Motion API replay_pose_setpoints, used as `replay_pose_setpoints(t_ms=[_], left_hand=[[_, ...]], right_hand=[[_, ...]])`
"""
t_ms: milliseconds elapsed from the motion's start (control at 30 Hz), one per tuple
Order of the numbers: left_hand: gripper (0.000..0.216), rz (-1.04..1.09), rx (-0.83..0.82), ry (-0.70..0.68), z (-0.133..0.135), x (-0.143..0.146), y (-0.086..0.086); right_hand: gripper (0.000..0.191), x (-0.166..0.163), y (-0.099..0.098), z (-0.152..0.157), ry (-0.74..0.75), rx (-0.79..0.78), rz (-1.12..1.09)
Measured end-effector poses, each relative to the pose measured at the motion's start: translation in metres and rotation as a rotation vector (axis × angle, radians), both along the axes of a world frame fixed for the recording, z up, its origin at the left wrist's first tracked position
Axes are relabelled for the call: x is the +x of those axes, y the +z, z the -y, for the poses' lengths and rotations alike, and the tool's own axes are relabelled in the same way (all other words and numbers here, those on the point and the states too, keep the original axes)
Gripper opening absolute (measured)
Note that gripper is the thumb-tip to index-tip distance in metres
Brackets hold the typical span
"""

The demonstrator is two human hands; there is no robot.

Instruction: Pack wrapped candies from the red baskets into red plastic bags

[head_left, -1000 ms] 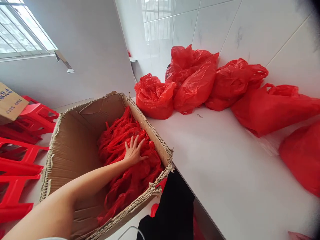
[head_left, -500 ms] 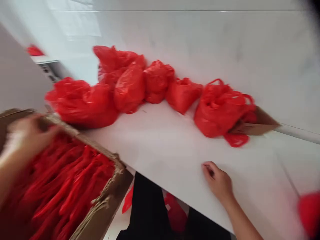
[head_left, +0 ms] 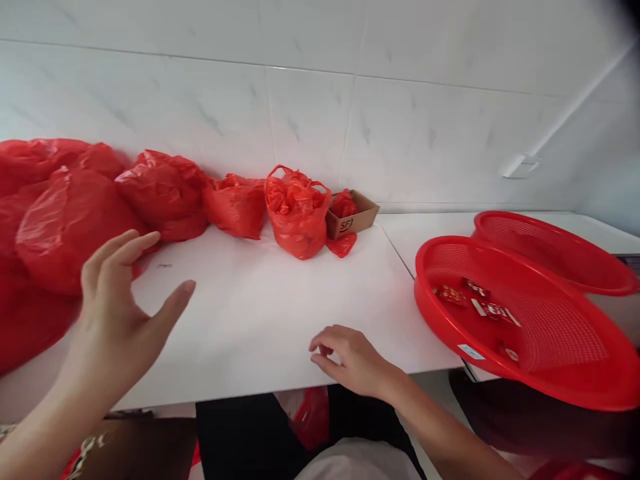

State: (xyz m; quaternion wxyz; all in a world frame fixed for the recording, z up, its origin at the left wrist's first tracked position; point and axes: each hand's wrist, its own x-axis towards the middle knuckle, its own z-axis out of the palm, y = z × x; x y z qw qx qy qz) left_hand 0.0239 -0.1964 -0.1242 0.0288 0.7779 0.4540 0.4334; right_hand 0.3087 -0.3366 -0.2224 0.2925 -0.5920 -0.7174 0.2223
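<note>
My left hand (head_left: 120, 307) is raised over the white table (head_left: 240, 313), thumb and fingers spread apart, nothing in it. Behind it bulges a filled red plastic bag (head_left: 75, 227). My right hand (head_left: 350, 360) hovers at the table's front edge. Its fingers are loosely curled with a gap to the thumb, and no object shows in it. To its right, a red mesh basket (head_left: 425, 287) holds several small wrapped packets (head_left: 493, 310). At the bottom left, part of a cardboard box (head_left: 150, 447) shows below the table.
Knotted and handled red bags, among them an upright one (head_left: 300, 220), line the tiled wall. A small cardboard box (head_left: 363, 217) with red plastic inside stands beside them. A second red basket (head_left: 560, 243) lies behind the first. Red plastic (head_left: 313, 417) shows between my legs.
My view has swung right, bringing the red baskets in. My left hand has left the large box of red bags and is now over the table. My right hand's fingers have loosened slightly.
</note>
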Motion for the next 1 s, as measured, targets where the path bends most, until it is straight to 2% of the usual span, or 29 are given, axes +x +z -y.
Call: replay_pose_setpoints(t_ms=[67, 100, 167, 233, 267, 300, 367, 433, 467, 533, 600, 667, 733, 833, 900, 1000], left_hand=[[0.075, -0.045, 0.007, -0.072, 0.006, 0.029, 0.001], [0.073, -0.059, -0.001, -0.098, 0.007, 0.04, -0.001], [0.07, -0.057, -0.025, -0.126, 0.002, 0.055, -0.01], [0.066, -0.048, -0.063, -0.152, -0.006, 0.067, -0.024], [0.063, -0.047, -0.1, -0.166, -0.01, 0.073, -0.031], [0.061, -0.05, -0.157, -0.18, -0.014, 0.079, -0.039], [0.057, -0.072, -0.361, -0.196, -0.022, 0.095, -0.053], [0.056, -0.067, -0.582, -0.171, -0.032, 0.114, -0.068], [0.055, -0.048, -0.62, -0.142, -0.036, 0.124, -0.076], [0.054, -0.001, -0.613, -0.089, -0.044, 0.145, -0.094], [0.055, 0.071, -0.562, -0.04, -0.045, 0.166, -0.114], [0.055, 0.133, -0.486, -0.028, -0.04, 0.185, -0.133], [0.056, 0.171, -0.419, -0.036, -0.03, 0.199, -0.149], [0.056, 0.197, -0.349, -0.056, -0.019, 0.206, -0.164], [0.056, 0.215, -0.332, -0.05, -0.018, 0.204, -0.167], [0.056, 0.226, -0.328, -0.048, -0.022, 0.2, -0.169]], right_hand=[[0.012, 0.024, 0.028, 0.04, -0.004, 0.072, -0.03], [0.012, 0.038, 0.039, 0.06, -0.064, 0.098, -0.044], [0.013, 0.068, 0.054, 0.096, -0.29, 0.163, -0.053], [0.013, 0.091, 0.056, 0.12, -0.527, 0.212, -0.061], [0.014, 0.098, 0.052, 0.126, -0.597, 0.217, -0.077], [0.014, 0.102, 0.047, 0.127, -0.623, 0.213, -0.107], [0.016, 0.1, 0.036, 0.117, -0.548, 0.174, -0.182], [0.019, 0.091, 0.033, 0.092, -0.398, 0.138, -0.246], [0.02, 0.084, 0.035, 0.074, -0.331, 0.145, -0.274], [0.022, 0.072, 0.047, 0.032, -0.239, 0.229, -0.323], [0.024, 0.062, 0.067, -0.02, -0.204, 0.378, -0.356], [0.026, 0.054, 0.091, -0.077, -0.198, 0.487, -0.333], [0.029, 0.049, 0.113, -0.132, -0.219, 0.546, -0.16], [0.039, 0.047, 0.134, -0.199, -0.29, 0.515, 0.136], [0.038, 0.05, 0.138, -0.228, -0.333, 0.466, 0.186], [0.014, 0.063, 0.142, -0.251, -0.376, 0.389, 0.168]])
